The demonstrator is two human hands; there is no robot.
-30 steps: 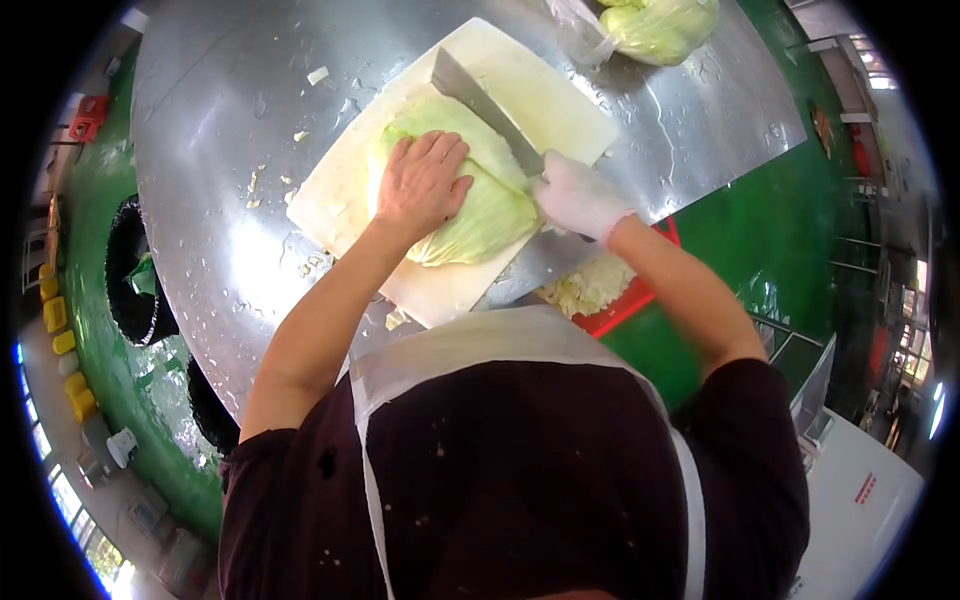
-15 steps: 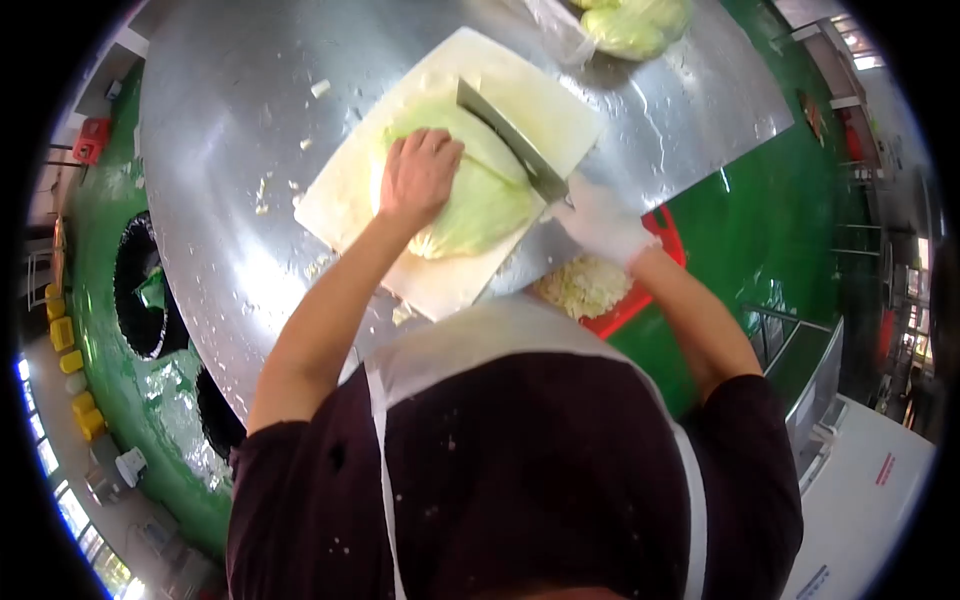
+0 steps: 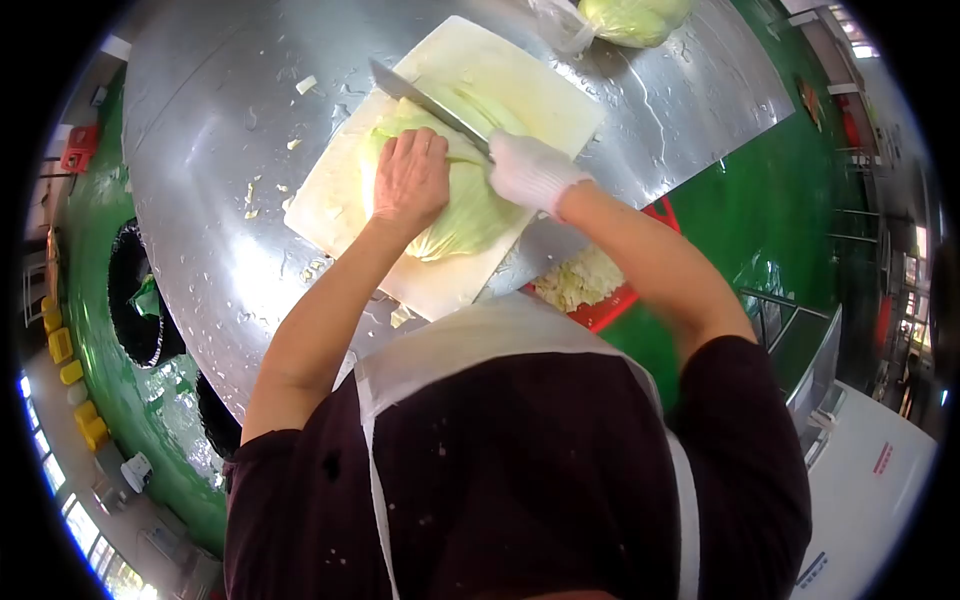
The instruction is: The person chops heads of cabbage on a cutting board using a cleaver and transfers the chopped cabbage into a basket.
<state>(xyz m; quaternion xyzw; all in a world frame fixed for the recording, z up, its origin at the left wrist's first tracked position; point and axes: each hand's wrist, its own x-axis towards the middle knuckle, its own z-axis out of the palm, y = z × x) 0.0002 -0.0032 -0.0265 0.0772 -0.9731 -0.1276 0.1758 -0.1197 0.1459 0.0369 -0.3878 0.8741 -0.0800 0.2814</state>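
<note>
A pale green cabbage (image 3: 465, 215) lies on a white cutting board (image 3: 545, 85). My bare left hand (image 3: 411, 180) presses on its top, fingers together and curled over it. In a white glove, my right hand (image 3: 530, 172) is closed round the handle of a large knife (image 3: 430, 103), whose handle is hidden by the glove. The blade points to the upper left and stands at the far side of the cabbage, with some pale green leaf beyond it.
Below the metal table (image 3: 230, 120), a red basket (image 3: 610, 312) holds chopped cabbage (image 3: 578, 278). A bagged cabbage (image 3: 632, 20) lies at the table's far side. Cabbage scraps dot the metal. A black-lined bin (image 3: 125, 300) stands on the green floor at left.
The knife and my right hand have moved up and to the left, across the far part of the cabbage. My left hand stays on the cabbage, and a loose leaf part now shows beyond the blade.
</note>
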